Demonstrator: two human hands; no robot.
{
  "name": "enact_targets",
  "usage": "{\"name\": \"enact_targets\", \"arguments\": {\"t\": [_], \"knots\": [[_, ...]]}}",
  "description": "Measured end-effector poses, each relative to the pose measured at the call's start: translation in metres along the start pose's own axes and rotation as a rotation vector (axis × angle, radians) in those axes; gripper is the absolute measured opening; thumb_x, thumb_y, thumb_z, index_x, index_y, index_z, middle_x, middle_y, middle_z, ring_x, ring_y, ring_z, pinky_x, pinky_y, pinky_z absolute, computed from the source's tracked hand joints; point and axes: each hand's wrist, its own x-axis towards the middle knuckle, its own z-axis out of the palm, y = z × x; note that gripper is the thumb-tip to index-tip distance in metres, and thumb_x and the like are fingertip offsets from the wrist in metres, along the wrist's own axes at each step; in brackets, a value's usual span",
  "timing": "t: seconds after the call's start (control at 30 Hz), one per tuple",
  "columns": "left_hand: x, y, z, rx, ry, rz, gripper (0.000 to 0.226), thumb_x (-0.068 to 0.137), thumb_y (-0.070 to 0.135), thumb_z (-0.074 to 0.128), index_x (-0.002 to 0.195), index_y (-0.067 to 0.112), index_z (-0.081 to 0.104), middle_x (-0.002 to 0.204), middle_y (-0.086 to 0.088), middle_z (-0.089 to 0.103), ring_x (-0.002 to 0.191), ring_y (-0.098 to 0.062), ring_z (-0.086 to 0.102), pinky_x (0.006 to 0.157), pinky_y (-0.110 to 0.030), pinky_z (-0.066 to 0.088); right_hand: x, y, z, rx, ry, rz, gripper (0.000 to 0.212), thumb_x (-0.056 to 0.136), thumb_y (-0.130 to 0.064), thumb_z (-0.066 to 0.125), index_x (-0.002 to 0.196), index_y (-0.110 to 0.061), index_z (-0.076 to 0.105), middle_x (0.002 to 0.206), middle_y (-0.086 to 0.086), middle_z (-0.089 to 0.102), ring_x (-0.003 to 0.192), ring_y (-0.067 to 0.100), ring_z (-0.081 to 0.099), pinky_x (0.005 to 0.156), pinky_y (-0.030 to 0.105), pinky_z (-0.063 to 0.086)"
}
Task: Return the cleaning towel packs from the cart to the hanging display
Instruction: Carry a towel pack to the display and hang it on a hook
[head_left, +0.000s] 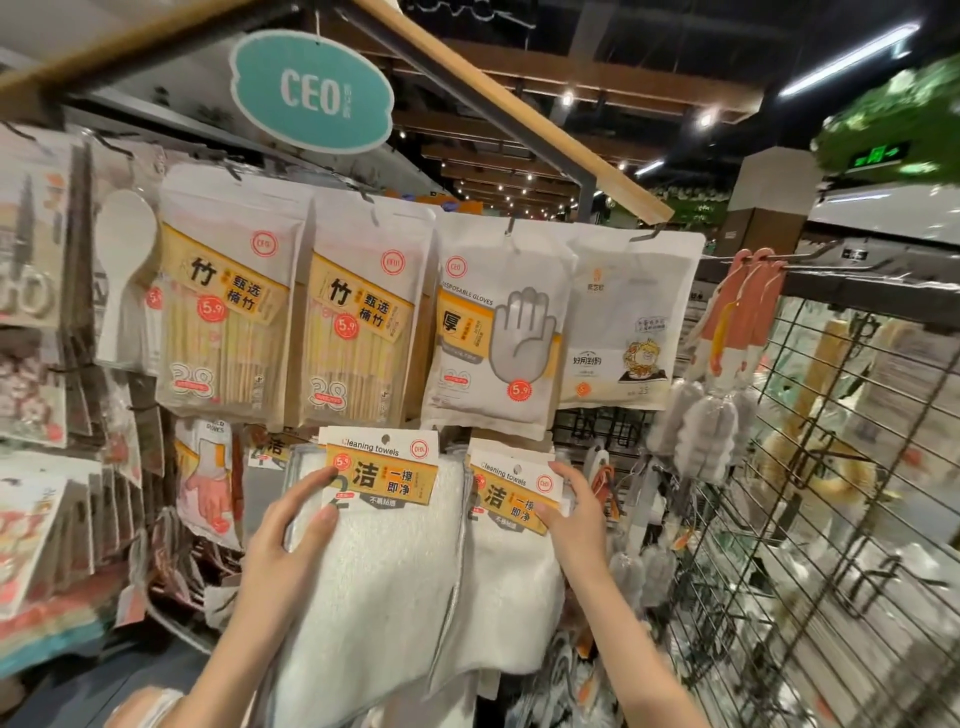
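Two packs of white cleaning towels hang side by side low on the display, each with a yellow and white header card. My left hand (291, 535) grips the left edge of the left pack (384, 561), thumb on its front near the card. My right hand (576, 514) pinches the right edge of the right pack's (509, 587) card, thumb on the front, fingers behind. Whether either pack's hole sits on a hook cannot be told. The cart is out of view.
Above hang two bamboo stick packs (228, 312), a disposable gloves pack (493, 332) and a white pouch (628, 322). A black wire grid (810, 493) with bottle brushes (711, 415) stands to the right. More hanging goods crowd the left. A teal sign (311, 93) hangs overhead.
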Motion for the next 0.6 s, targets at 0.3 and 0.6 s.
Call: {"name": "enact_targets", "arguments": {"t": [0.3, 0.6], "knots": [[-0.008, 0.006, -0.003, -0.005, 0.006, -0.006, 0.038, 0.094, 0.019, 0.055, 0.121, 0.045, 0.056, 0.123, 0.033, 0.053, 0.112, 0.025, 0.041, 0.093, -0.022, 0.033, 0.0, 0.005, 0.006, -0.02, -0.006, -0.018, 0.049, 0.081, 0.009, 0.063, 0.12, -0.021, 0.057, 0.117, -0.003, 0.057, 0.107, 0.014, 0.056, 0.084, 0.03, 0.053], [-0.014, 0.014, 0.002, -0.004, -0.007, -0.007, 0.04, 0.093, 0.02, 0.056, 0.12, 0.049, 0.054, 0.119, 0.043, 0.051, 0.112, 0.025, 0.041, 0.088, -0.015, 0.032, 0.02, 0.006, 0.017, -0.304, 0.043, -0.077, 0.023, 0.085, 0.005, 0.059, 0.092, -0.017, 0.061, 0.115, 0.0, 0.042, 0.103, 0.01, 0.045, 0.064, 0.007, 0.041]]}}
